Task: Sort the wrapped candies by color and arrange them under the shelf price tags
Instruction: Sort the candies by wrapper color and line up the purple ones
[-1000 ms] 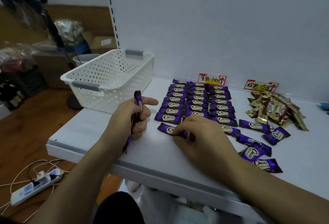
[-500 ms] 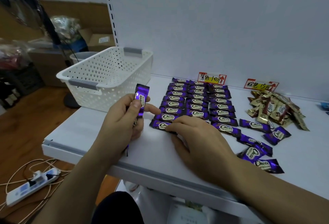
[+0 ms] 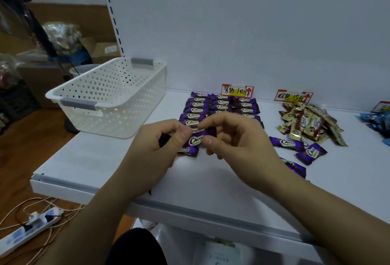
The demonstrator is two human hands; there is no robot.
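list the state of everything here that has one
held candy, wrapped, lifted off the shelf, pinched by both hands
left hand, pinching held candy's left end
right hand, pinching its right end
purple rows, flat in neat columns under 10 tag
loose purples, scattered, unsorted
gold pile, heaped under 15 tag
basket, upright on shelf

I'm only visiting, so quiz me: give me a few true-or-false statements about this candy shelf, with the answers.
1. The left hand and right hand both pinch one purple candy. True.
2. The white basket is heaped with candies. False: none show inside it.
3. The gold-brown candies lie in neat rows. False: they form a loose pile; the purple rows are the neat ones.
4. Loose purple candies lie beside that pile. True.
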